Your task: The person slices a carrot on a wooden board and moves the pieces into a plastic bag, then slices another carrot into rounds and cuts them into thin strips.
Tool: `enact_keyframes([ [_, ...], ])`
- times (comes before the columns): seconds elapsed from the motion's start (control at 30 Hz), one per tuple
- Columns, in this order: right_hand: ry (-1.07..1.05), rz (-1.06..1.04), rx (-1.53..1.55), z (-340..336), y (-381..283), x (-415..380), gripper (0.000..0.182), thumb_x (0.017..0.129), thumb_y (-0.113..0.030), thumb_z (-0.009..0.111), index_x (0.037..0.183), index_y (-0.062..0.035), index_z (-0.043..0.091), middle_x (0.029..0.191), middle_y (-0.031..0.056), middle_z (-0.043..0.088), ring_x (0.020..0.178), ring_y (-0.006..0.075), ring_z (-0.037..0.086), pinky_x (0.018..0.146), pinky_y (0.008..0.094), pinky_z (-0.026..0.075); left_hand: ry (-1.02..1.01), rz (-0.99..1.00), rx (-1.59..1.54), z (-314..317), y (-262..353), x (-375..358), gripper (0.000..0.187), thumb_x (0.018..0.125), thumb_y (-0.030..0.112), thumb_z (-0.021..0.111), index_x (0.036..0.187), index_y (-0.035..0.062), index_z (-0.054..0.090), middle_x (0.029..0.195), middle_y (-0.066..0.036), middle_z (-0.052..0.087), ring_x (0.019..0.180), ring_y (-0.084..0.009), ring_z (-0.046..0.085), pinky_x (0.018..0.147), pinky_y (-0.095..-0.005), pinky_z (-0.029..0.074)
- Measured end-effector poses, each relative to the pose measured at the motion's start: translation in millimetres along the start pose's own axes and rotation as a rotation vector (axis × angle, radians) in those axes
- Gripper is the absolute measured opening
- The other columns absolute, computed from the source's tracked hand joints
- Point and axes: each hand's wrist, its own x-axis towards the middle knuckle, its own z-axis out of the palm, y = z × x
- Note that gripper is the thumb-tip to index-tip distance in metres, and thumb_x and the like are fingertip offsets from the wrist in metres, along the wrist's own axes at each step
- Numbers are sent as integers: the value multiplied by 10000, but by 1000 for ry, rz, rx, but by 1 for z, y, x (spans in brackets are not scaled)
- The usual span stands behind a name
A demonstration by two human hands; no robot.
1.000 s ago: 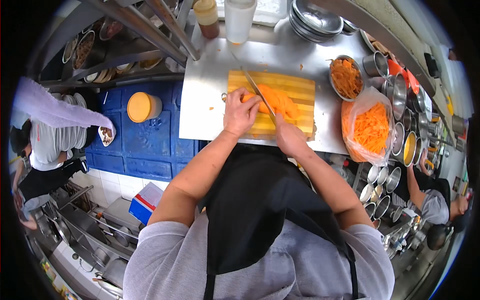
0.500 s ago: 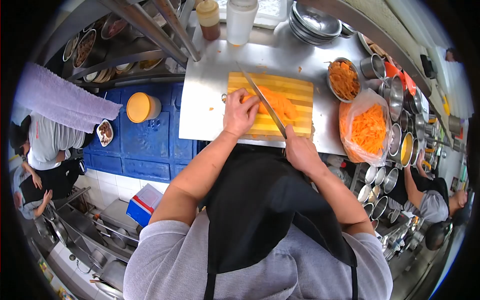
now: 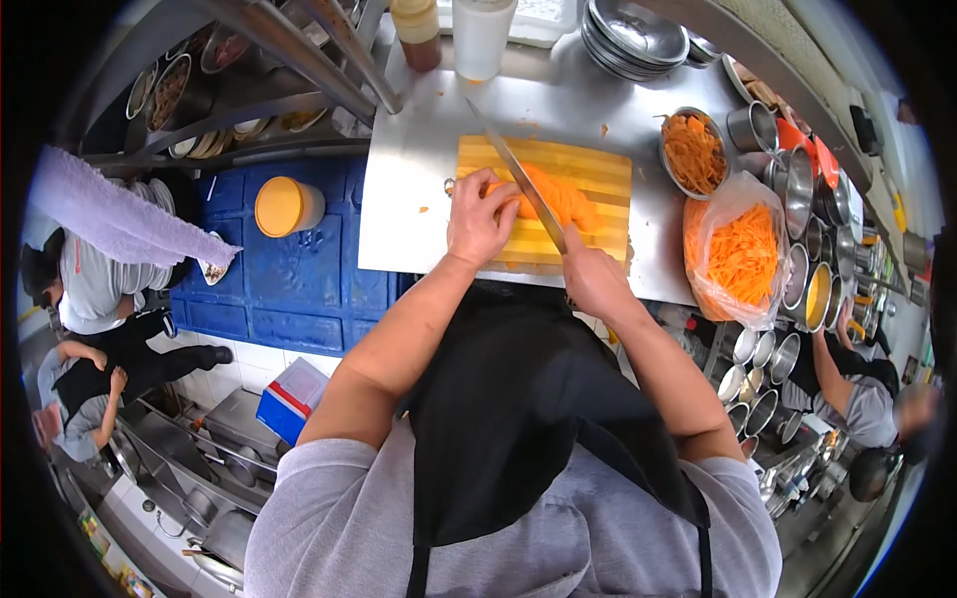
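A yellow striped cutting board lies on the steel counter. Orange carrot slices are spread over its middle. My left hand has curled fingers pressing on the carrot at the board's left side; its fingertips partly hide the piece. In my right hand, closed round the handle, is a long kitchen knife. Its blade slants up and left across the carrot, just beside my left fingertips, with the tip beyond the board's far edge.
Right of the board are a bowl of carrot pieces and a plastic bag of shredded carrot. Two bottles and stacked metal bowls stand behind. Leftward, a yellow-lidded tub rests on a blue surface. Other people work at both sides.
My right hand and the knife handle have shifted slightly up and left. At the left, the purple towel hangs lower over the small plate, and a person's leg has stretched into view.
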Motion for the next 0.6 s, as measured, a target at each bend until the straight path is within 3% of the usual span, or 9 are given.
enact_keyframes([
  [0.3,-23,14,-11,-11,-2,-30,201,960,-98,525,1096,-15,402,769,314,650,795,525,644,731,625,469,-4,18,12,0,0,0,271,798,90,774,1064,126,736,1120,-99,534,981,-304,513,883,-410,461],
  [0.6,44,11,-11,26,-4,25,255,909,-29,480,1159,11,446,813,304,680,822,506,675,751,604,506,14,-2,3,0,0,0,219,809,107,752,1021,161,734,1094,-90,554,968,-304,524,870,-419,469],
])
